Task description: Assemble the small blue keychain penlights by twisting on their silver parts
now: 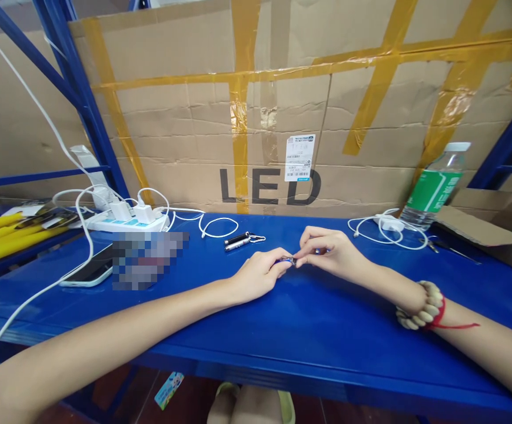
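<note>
Over the middle of the blue shelf, my left hand (260,272) is closed in a pinch on a small shiny metal piece (288,259). My right hand (329,250) meets it from the other side, thumb and forefinger pinching the same piece at its right end. Fingertips cover most of it, so its exact kind does not show. Just beyond my left hand lie two slim pen-like tubes, a black one (233,238) and a silver one (237,243), with a metal clip (256,238) at their right end.
A big taped cardboard box (185,129) walls off the back. At left are a phone (90,268), a power strip (110,222) with white cables, and yellow packages (0,238). A bottle (435,191), a coiled cable (388,224) and tweezers-like metal tools (456,252) lie at right.
</note>
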`<state>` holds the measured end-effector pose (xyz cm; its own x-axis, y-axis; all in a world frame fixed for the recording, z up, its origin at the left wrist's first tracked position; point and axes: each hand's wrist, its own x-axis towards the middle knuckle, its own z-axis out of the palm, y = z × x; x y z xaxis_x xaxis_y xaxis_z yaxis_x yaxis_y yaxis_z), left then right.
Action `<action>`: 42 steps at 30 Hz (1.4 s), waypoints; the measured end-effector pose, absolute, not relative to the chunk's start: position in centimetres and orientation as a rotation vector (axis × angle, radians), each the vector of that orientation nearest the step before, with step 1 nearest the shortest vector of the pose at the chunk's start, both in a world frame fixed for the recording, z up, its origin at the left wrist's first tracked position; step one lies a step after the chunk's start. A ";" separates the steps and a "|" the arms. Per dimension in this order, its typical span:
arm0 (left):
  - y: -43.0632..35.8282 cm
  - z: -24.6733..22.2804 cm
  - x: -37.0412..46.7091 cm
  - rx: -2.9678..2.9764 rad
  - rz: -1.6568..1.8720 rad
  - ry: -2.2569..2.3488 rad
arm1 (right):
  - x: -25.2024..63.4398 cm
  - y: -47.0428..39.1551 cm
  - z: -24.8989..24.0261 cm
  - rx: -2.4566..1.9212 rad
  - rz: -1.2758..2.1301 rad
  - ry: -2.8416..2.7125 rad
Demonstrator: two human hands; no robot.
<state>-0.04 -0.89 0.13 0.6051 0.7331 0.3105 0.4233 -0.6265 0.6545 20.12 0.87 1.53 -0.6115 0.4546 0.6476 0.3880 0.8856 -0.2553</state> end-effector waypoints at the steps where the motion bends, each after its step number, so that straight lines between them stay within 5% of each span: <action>1: -0.9 0.1 0.0 2.316 0.780 0.907 | 20.2 0.8 1.5 -0.600 0.103 -2.303; 11: -0.8 0.0 0.1 2.307 0.893 0.845 | 20.1 0.9 1.3 -0.684 0.152 -2.272; 29: -0.6 0.3 0.4 2.209 1.076 0.944 | 18.1 0.0 1.1 -0.964 0.756 -2.104; 35: -0.4 0.6 0.6 1.983 1.133 0.935 | 20.3 1.4 3.1 -1.106 0.480 -1.922; 42: 0.1 0.5 0.4 1.899 1.106 1.006 | 24.4 3.6 4.1 -1.649 -0.477 -2.102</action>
